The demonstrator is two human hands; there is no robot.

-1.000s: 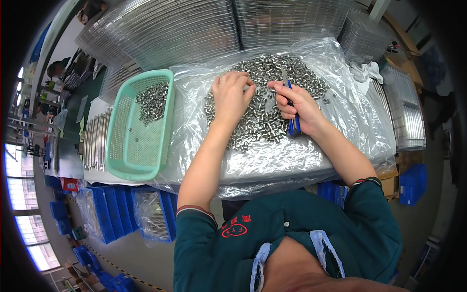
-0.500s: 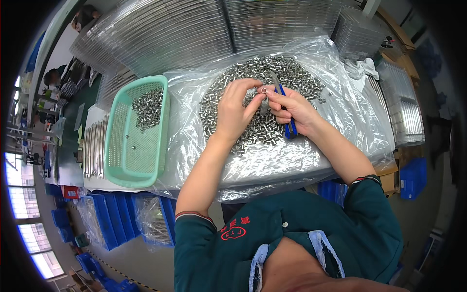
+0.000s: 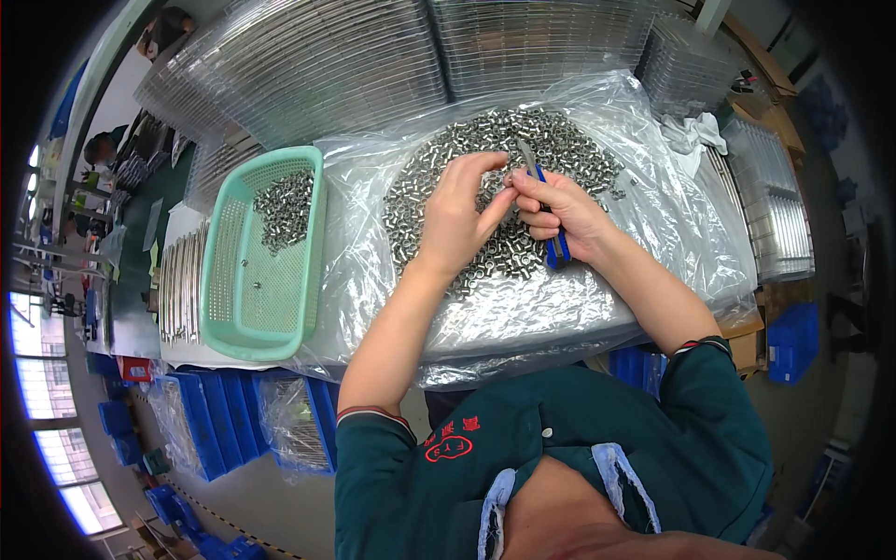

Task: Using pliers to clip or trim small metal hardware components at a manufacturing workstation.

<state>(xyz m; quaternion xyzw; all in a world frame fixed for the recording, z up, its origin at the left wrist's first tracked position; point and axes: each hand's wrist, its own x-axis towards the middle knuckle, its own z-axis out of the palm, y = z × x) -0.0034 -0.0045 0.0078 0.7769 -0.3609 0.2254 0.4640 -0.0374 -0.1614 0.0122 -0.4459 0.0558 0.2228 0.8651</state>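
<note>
Over a wide pile of small shiny metal sleeves (image 3: 439,154), my hands meet fingertip to fingertip. My right hand (image 3: 571,213) is closed around a blue-handled utility knife (image 3: 558,248), its grey blade end pointing away from me. Between that hand's thumb and forefinger is a small metal piece (image 3: 510,179), mostly covered by the fingers. My left hand (image 3: 459,213) curves in from the left with thumb and forefinger apart; its thumb tip is at the piece, and whether it touches is hard to see.
A green plastic basket (image 3: 210,280) with a heap of metal sleeves stands on the left. Clear plastic sheeting (image 3: 672,224) lies under the pile. Stacked clear trays (image 3: 345,75) line the back. Blue bins (image 3: 224,420) sit below the table edge. People are in the far left background.
The ring-shaped metal piece, plainly visible before, is now turned and mostly hidden by the fingers. My left forefinger and thumb have shifted slightly; the knife stays in my right hand.
</note>
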